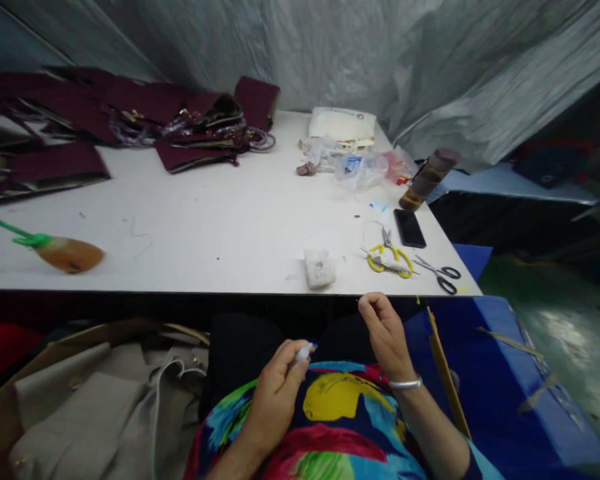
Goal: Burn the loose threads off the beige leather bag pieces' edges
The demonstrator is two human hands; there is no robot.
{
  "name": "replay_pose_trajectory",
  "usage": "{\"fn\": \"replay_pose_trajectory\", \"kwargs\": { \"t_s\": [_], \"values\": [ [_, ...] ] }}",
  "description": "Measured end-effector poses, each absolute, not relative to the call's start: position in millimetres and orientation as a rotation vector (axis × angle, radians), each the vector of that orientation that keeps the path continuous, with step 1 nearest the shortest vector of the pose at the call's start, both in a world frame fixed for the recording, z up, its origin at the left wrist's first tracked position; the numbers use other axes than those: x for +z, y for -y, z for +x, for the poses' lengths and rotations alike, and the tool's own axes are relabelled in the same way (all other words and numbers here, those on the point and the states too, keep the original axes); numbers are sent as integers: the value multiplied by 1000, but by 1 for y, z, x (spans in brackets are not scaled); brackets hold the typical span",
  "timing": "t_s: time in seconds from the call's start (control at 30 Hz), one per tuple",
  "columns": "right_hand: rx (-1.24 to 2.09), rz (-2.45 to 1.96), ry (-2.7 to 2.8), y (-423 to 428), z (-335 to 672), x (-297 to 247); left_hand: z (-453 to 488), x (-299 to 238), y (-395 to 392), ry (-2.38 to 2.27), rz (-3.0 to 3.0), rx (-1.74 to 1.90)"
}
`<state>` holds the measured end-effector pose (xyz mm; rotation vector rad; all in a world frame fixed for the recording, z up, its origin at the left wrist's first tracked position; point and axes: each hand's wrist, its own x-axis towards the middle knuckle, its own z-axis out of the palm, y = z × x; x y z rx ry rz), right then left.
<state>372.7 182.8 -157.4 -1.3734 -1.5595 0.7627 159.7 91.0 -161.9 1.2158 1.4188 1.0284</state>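
My left hand (pixel 279 387) is over my lap, its fingers closed around a small white object (pixel 304 352); its exact kind does not show. Just off the table's front edge, my right hand (pixel 389 341) is pinched, thumb against forefinger. A tiny dark tip pokes out from that pinch, too small to name. Nearest to both hands on the table is a whitish translucent block (pixel 320 268). Beyond my right hand lie yellow-handled scissors (pixel 390 259), with a white scrap across the handles, and black-handled scissors (pixel 443 275).
On the white table (pixel 250 220) are maroon bags (pixel 145 110), an orange-brown bottle with a green spout (pixel 70 255), a phone (pixel 409 228), a dark flask (pixel 429 179), plastic bags (pixel 365 168) and a cream pouch (pixel 343 125). Beige bags (pixel 100 407) fill a box at left.
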Motion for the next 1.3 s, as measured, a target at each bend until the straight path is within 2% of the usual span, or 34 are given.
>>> {"fn": "replay_pose_trajectory", "kwargs": {
  "t_s": [0.33, 0.5, 0.57, 0.7, 0.8, 1.13, 1.3],
  "values": [
    [391, -1459, 1533, -283, 378, -199, 148, -172, -103, -1450, 1058, 1152],
    [370, -1412, 1520, -281, 377, -185, 144, -171, -113, -1576, 1067, 1194],
    [569, -1368, 1473, -260, 370, -173, 146, -165, -121, -1593, 1079, 1209],
    [1575, -1015, 1330, -207, 349, -161, 160, -148, -142, -1499, 1089, 1235],
    [1902, -884, 1070, -183, 335, -166, 172, -142, -157, -1421, 1032, 1226],
    [1933, -994, 629, -184, 322, -182, 189, -155, -173, -1382, 932, 1209],
    [1551, -1249, 1007, -199, 344, -174, 171, -163, -166, -1475, 1232, 1237]
  ]
}}
